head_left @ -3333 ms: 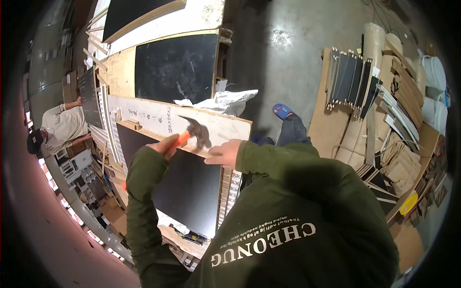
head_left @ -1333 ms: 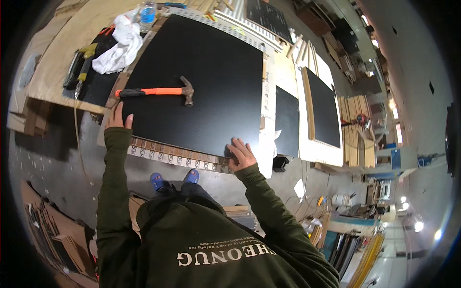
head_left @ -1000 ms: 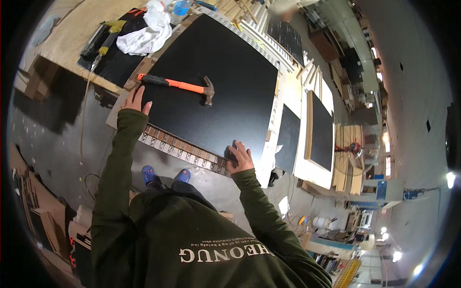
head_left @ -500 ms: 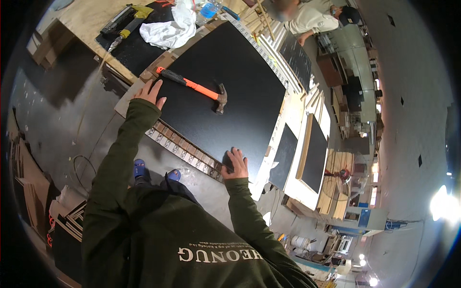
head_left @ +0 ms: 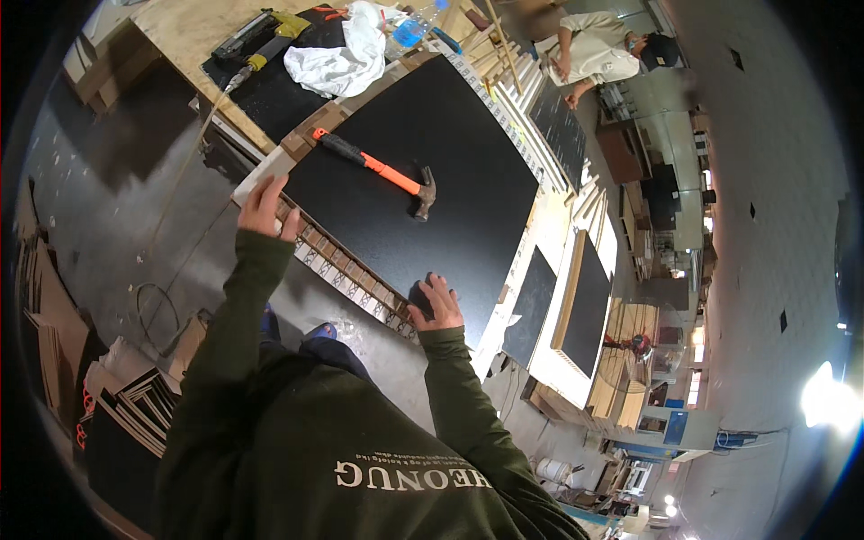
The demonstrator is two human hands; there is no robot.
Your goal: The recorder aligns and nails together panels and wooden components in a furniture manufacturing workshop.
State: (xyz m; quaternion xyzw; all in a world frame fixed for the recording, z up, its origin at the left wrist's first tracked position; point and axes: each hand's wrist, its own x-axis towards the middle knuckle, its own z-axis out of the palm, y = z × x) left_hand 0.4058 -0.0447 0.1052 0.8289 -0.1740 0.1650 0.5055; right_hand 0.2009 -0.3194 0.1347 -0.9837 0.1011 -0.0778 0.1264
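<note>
A large black panel (head_left: 360, 229) lies flat before me on a layered base whose near side shows a row of brown and white blocks (head_left: 346, 277). On the panel rests a claw hammer (head_left: 393, 175) with an orange and black handle, its metal head toward the right. My left hand (head_left: 265, 209) is at the panel's near left corner, fingers apart and holding nothing; whether it touches the edge is unclear. Farther right along the near edge, my right hand (head_left: 438, 304) rests on the panel with its fingers spread. Neither hand touches the hammer.
Beyond the panel's left edge, a wooden bench (head_left: 171, 31) bears a nail gun (head_left: 256, 45) with a hose, a white cloth (head_left: 337, 58) and a plastic bottle (head_left: 409, 34). Other dark panels (head_left: 585, 301) stand right. A person (head_left: 594, 49) works at the far side.
My left hand has shifted back off the panel's surface toward its edge. My right hand stays at the near edge. The hammer lies unmoved on the panel; the view has shifted slightly.
</note>
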